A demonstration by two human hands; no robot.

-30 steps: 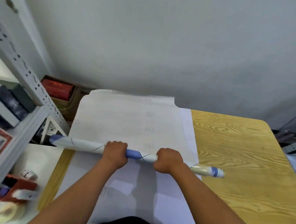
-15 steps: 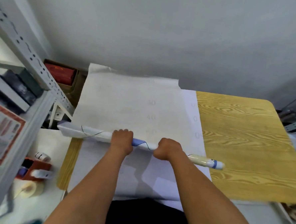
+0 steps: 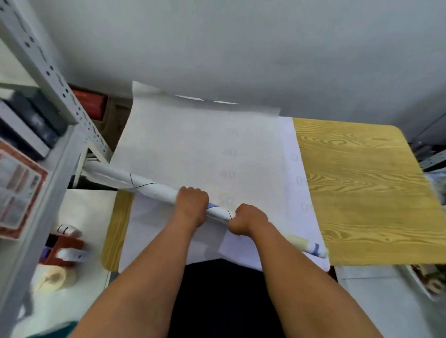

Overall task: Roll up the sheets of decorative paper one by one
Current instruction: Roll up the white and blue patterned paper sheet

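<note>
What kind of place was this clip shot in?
Probably a small stockroom or workshop corner. A perforated metal shelving rack holds boxes, tape rolls sit on a side surface, and both hands grip a paper roll on a wood-grain table.

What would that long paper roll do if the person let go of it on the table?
The paper roll is round and thin, so it would probably roll or spring loose, since no tape shows on it. It looks light. Its left end overhangs the wooden table, and both hands, left hand and right hand, grip mid-length, so it may sag.
</note>
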